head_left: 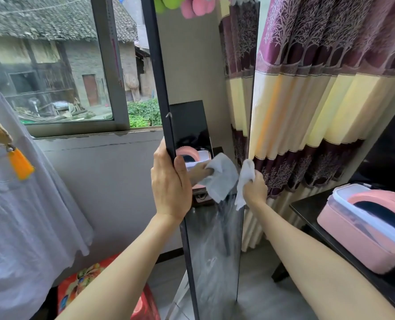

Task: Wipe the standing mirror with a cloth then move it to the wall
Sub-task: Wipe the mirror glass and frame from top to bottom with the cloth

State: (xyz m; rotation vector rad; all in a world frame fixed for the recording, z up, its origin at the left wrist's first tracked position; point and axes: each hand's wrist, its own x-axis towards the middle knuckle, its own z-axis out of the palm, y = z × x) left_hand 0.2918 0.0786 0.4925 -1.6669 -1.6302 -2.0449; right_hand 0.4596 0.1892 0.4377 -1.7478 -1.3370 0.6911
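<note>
Grey-walled room, window (pixel 53 65) at upper left of the frame looking onto an old tiled-roof building. Purple and cream patterned curtain (pixel 319 88) fills the upper right. Dark table (pixel 307 211) at right edge carries a pink box with a clear lid (pixel 365 227). Pale garment (pixel 18 204) hangs at left, with an orange tassel (pixel 21 166) in front of it. Red patterned item (pixel 104 289) sits low at bottom centre-left; what it is cannot be told.

Standing mirror (pixel 215 250) occupies the centre of the frame, upright, seen at a steep angle, black-framed, running from top edge to bottom edge. Glass in its lower half shows streaky marks. Its upper glass reflects the curtain and the pink box.

Left hand (pixel 171 183) is clamped on the mirror's left frame edge at mid-height, thumb across the front, fingers behind.

Right hand (pixel 254 188) is closed around a white cloth (pixel 245 179), pressed at the mirror's right edge at the same height; the cloth's reflection appears in the glass just beside it. Hands are apart, one on each side of the mirror.
</note>
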